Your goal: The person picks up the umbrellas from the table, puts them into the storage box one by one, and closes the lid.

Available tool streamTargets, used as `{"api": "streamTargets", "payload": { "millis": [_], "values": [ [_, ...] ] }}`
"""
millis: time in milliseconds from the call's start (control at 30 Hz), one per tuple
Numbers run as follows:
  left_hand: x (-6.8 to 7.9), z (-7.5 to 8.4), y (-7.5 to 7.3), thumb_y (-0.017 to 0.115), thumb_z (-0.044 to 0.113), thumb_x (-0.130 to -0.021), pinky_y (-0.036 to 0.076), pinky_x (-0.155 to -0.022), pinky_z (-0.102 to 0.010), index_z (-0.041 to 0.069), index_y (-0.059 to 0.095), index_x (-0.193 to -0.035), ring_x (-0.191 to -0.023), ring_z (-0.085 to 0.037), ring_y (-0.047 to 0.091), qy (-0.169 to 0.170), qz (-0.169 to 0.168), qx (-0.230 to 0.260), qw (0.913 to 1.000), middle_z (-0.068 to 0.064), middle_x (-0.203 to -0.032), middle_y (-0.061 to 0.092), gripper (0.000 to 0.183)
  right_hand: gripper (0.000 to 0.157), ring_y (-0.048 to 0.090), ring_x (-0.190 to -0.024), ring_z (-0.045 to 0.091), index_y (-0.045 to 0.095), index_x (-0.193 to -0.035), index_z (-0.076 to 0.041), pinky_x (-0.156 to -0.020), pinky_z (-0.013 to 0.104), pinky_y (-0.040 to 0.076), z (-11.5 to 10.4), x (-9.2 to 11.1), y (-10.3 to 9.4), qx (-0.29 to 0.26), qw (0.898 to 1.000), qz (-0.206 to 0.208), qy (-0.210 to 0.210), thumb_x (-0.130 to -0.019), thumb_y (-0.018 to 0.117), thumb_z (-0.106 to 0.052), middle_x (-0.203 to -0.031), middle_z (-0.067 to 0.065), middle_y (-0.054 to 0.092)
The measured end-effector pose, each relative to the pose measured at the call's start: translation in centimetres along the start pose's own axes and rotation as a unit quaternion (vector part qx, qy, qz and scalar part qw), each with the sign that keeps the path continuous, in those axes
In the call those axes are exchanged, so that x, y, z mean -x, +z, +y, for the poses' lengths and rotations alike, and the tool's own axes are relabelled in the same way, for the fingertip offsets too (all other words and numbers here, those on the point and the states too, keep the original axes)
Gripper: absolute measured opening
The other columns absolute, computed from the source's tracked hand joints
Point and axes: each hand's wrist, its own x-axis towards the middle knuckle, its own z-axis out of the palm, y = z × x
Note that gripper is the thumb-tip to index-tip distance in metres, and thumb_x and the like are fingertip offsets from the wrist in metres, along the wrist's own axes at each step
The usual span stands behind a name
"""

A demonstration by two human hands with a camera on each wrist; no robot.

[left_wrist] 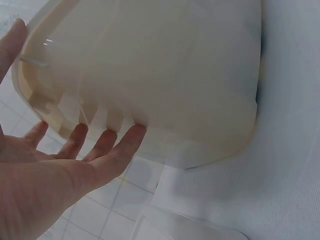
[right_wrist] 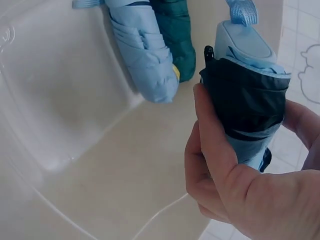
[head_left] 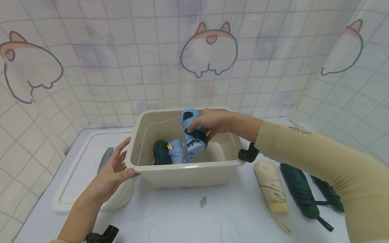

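Observation:
My right hand (head_left: 214, 122) grips a folded light blue umbrella (right_wrist: 250, 42) with black fabric showing, held tilted over a beige plastic bin (head_left: 188, 172). A wrist loop hangs from the umbrella's lower end in the head view. Inside the bin, a dark green folded umbrella (head_left: 161, 153) and another light blue one (head_left: 177, 152) lie side by side at the left. With fingers spread, my left hand (head_left: 110, 173) touches the bin's left side. Its fingertips (left_wrist: 135, 131) rest against the outer wall in the left wrist view, and the thumb is by the rim.
Right of the bin lie a cream folded umbrella (head_left: 271, 187) and two dark green ones (head_left: 299, 189), the farther partly hidden by my right sleeve. A white lid (head_left: 82, 168) with a grey piece (head_left: 105, 158) on it lies at the left. Behind hangs a checked curtain (head_left: 146, 67).

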Motion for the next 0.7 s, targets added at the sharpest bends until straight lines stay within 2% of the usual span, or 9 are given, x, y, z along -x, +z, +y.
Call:
{"api": "streamTargets", "payload": {
  "millis": [167, 333, 433, 600, 700],
  "values": [
    [-0.03, -0.07, 0.06, 0.068, 0.002, -0.097, 0.051, -0.098, -0.040, 0.027, 0.010, -0.165, -0.140, -0.027, 0.038, -0.001, 0.000, -0.001, 1.0000, -0.014, -0.163, 0.017, 0.093, 0.062, 0.059, -0.117, 0.039, 0.037, -0.142, 0.004, -0.086, 0.047, 0.057, 0.21, 0.17, -0.09, 0.001, 1.000, 0.003, 0.007, -0.095, 0.071, -0.018, -0.131, 0.022, 0.052],
    [-0.01, -0.08, 0.04, 0.069, 0.002, -0.097, 0.051, -0.097, -0.040, 0.028, 0.011, -0.165, -0.140, -0.027, 0.038, -0.003, 0.004, -0.006, 1.0000, -0.013, -0.163, 0.018, 0.093, 0.055, 0.062, -0.112, 0.039, 0.041, -0.135, 0.007, -0.081, 0.047, 0.059, 0.48, 0.34, -0.24, -0.014, 1.000, 0.003, 0.015, -0.094, 0.072, -0.014, -0.129, 0.024, 0.055],
    [0.01, -0.09, 0.02, 0.068, 0.002, -0.097, 0.051, -0.097, -0.040, 0.028, 0.011, -0.165, -0.139, -0.027, 0.039, -0.003, 0.004, -0.006, 1.0000, -0.013, -0.162, 0.019, 0.092, 0.047, 0.061, -0.111, 0.039, 0.046, -0.132, 0.010, -0.080, 0.047, 0.060, 0.58, 0.54, -0.36, -0.029, 1.000, -0.002, 0.013, -0.095, 0.068, -0.008, -0.138, 0.028, 0.049],
    [0.05, -0.05, 0.04, 0.068, 0.002, -0.097, 0.051, -0.097, -0.039, 0.028, 0.011, -0.165, -0.139, -0.026, 0.039, -0.003, 0.004, -0.005, 1.0000, -0.014, -0.161, 0.020, 0.092, 0.052, 0.053, -0.122, 0.038, 0.043, -0.143, 0.008, -0.080, 0.046, 0.060, 0.52, 0.87, -0.68, -0.031, 0.999, 0.000, 0.006, -0.098, 0.063, -0.007, -0.153, 0.030, 0.033],
    [0.05, -0.05, 0.08, 0.068, 0.003, -0.098, 0.051, -0.097, -0.039, 0.028, 0.011, -0.165, -0.139, -0.026, 0.039, -0.002, 0.006, -0.006, 1.0000, -0.014, -0.161, 0.020, 0.092, 0.055, 0.051, -0.129, 0.040, 0.040, -0.147, 0.005, -0.082, 0.048, 0.059, 0.44, 1.00, -0.81, -0.012, 1.000, -0.008, 0.002, -0.100, 0.063, -0.012, -0.154, 0.029, 0.034]
  ]
}}
